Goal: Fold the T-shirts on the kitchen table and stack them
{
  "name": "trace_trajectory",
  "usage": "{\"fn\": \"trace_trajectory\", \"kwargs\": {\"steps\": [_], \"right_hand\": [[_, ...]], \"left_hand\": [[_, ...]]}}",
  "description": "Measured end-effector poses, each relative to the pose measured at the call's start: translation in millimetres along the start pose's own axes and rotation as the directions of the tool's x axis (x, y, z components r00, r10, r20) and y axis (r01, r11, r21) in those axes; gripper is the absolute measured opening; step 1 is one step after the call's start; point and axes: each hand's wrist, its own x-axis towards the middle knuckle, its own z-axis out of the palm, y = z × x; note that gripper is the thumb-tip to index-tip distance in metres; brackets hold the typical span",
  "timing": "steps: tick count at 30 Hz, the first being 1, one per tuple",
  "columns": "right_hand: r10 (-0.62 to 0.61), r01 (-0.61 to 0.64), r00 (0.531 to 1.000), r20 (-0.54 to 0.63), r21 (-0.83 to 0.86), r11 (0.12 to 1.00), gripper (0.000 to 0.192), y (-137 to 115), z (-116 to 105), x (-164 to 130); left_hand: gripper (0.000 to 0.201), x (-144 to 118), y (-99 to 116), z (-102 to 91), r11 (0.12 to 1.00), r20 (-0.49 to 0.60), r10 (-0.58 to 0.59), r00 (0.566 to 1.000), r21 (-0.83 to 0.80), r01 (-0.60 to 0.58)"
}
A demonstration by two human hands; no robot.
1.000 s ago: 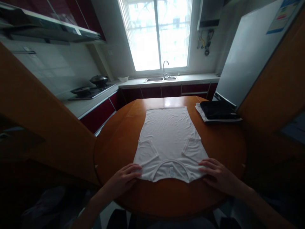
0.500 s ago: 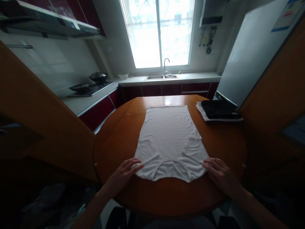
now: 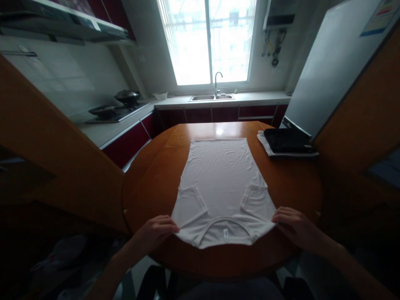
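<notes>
A white T-shirt (image 3: 221, 183) lies flat on a round wooden table (image 3: 290, 196), its collar toward me and both sleeves folded in over the body. My left hand (image 3: 154, 232) pinches the near left shoulder corner of the shirt. The near right shoulder corner is gripped by my right hand (image 3: 295, 227). Both hands rest at the table's near edge, one on each side of the collar.
Folded dark and white clothes (image 3: 286, 141) are stacked at the table's far right. A white fridge (image 3: 331, 66) stands behind them. A counter with a sink (image 3: 212, 97) runs under the window, and a stove with pans (image 3: 117, 108) is at the left.
Both hands slid outward from lying flat on the shoulders and closed on the shirt's near corners. The shirt now lies tauter and a little closer to me.
</notes>
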Motion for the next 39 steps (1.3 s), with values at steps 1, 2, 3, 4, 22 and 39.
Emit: {"fn": "trace_trajectory", "kwargs": {"steps": [1,2,3,4,22,39], "right_hand": [[0.021,-0.022,1.0,0.015,0.043,0.999,0.023,-4,-5,1],[0.042,-0.044,0.999,0.016,0.084,0.996,0.022,-7,-8,2],[0.065,-0.066,0.998,0.005,0.121,0.99,0.022,-8,-10,4],[0.089,-0.086,0.996,-0.013,0.153,0.984,0.021,-9,-12,7],[0.531,-0.465,0.842,-0.094,0.373,0.803,0.024,112,-9,195],[0.562,-0.537,0.821,-0.102,0.2,0.82,0.017,141,-7,205]], "left_hand": [[0.023,0,3,-3.8,0.999,0.019,-0.003,1.0,-0.035,0.003],[0.023,0,6,-7.7,0.997,0.027,-0.009,1.0,-0.073,0.011],[0.023,1,9,-11.8,0.993,0.029,-0.025,0.999,-0.111,0.028],[0.023,2,11,-16.1,0.987,0.023,-0.048,0.999,-0.15,0.05],[0.036,155,-122,-46.2,0.839,-0.237,-0.513,0.825,-0.344,0.423],[0.038,183,-160,-47.0,0.862,-0.308,-0.495,0.812,-0.289,0.416]]}}
